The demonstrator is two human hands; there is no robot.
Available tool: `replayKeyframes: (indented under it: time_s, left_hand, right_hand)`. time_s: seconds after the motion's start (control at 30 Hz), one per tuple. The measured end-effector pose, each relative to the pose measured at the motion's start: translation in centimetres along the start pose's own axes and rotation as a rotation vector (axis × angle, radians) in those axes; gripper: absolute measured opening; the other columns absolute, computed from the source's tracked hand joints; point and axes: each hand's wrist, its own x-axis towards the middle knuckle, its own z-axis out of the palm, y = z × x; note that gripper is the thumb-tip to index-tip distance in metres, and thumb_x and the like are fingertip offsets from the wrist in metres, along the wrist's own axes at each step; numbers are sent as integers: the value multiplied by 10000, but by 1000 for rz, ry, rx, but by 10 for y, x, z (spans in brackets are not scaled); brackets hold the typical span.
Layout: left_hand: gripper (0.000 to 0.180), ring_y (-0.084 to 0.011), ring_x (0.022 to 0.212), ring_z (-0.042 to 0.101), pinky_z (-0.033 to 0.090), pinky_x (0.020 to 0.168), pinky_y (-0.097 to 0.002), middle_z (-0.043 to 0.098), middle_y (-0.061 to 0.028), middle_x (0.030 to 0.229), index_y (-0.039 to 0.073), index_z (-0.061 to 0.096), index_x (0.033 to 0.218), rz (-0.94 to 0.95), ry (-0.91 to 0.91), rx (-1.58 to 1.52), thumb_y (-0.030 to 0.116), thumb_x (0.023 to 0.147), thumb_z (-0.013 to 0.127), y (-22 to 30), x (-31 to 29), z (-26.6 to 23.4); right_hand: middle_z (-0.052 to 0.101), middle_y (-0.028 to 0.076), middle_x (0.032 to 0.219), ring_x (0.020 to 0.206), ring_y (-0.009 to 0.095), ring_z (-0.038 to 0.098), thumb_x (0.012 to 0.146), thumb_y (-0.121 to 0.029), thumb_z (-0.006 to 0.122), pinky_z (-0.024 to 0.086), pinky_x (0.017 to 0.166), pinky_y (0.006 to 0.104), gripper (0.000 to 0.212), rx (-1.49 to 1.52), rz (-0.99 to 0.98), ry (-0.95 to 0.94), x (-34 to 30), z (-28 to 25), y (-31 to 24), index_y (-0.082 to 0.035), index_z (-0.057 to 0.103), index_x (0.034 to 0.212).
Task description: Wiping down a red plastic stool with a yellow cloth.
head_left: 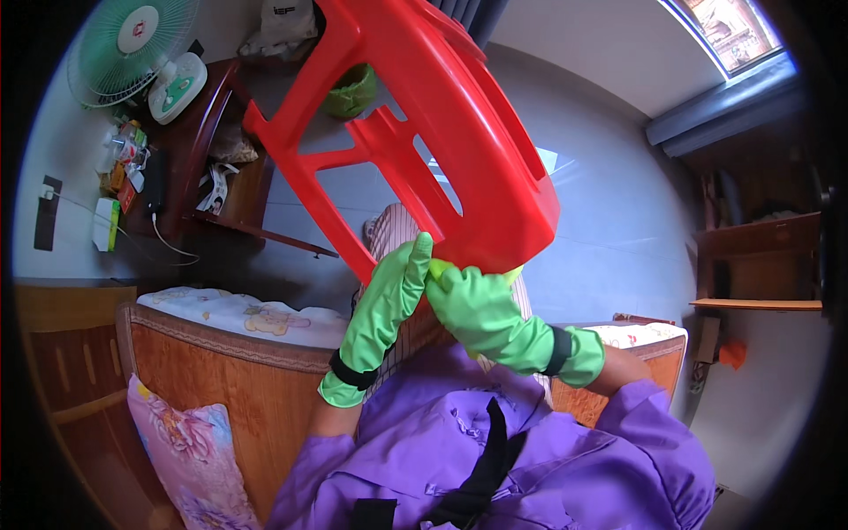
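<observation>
A large red plastic stool is tipped on its side in front of me, its open frame of legs and bars turned to the left. My left hand, in a green rubber glove, grips the stool's near lower edge with the thumb pointing up. Beside it my right hand, gloved the same way, is closed against the stool's near end. Bits of a yellow-green cloth show around the right hand's fingers; most of it is hidden. Black bands circle both glove wrists.
A wooden bed edge with a patterned mattress lies close on my left, with a pink floral pillow. Farther left, a dark table carries a green fan. A green bin stands behind the stool. Wooden shelves are at right.
</observation>
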Motion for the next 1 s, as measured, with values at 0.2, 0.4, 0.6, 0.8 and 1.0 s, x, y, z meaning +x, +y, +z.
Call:
replayKeyframes:
  time_s: [0.2,0.4,0.6,0.8,1.0]
  left_hand:
    - [321,-287,866,609,479,781,-352,615,-134,914,11,585,1196,138,-37,-43,273,1049,473,-12,-11,3]
    - [281,-268,1023,603,482,875,-343,597,-142,1061,26,533,1282,324,29,234,126,1021,503,-17,-21,8]
    - [586,-246,809,569,455,770,-339,603,-125,857,-17,590,1084,-90,-156,-58,520,1038,359,-19,-4,3]
    - [590,-159,973,557,466,884,-295,623,-112,1030,-5,575,1237,345,-46,203,533,1021,463,-14,-32,1]
    - [525,-308,867,600,471,810,-374,650,-151,949,-24,602,1115,4,-36,-180,464,1052,417,-23,-12,12]
  right_hand:
    - [534,32,722,581,203,577,837,-268,709,461,480,362,157,-24,142,-32,23,-32,50,-147,622,883]
    - [521,34,710,567,215,560,845,-237,709,439,477,369,127,-101,228,139,22,-43,65,-141,635,879]
    - [512,34,725,580,165,530,798,-170,635,411,459,350,128,-217,56,-95,-5,-6,-5,-98,636,904]
    - [528,41,731,588,173,553,781,-183,634,437,473,351,155,-131,26,-210,-2,-1,-9,-102,643,913]
    - [585,22,731,574,206,607,808,-269,711,472,486,363,147,21,176,-18,16,-27,40,-158,664,893]
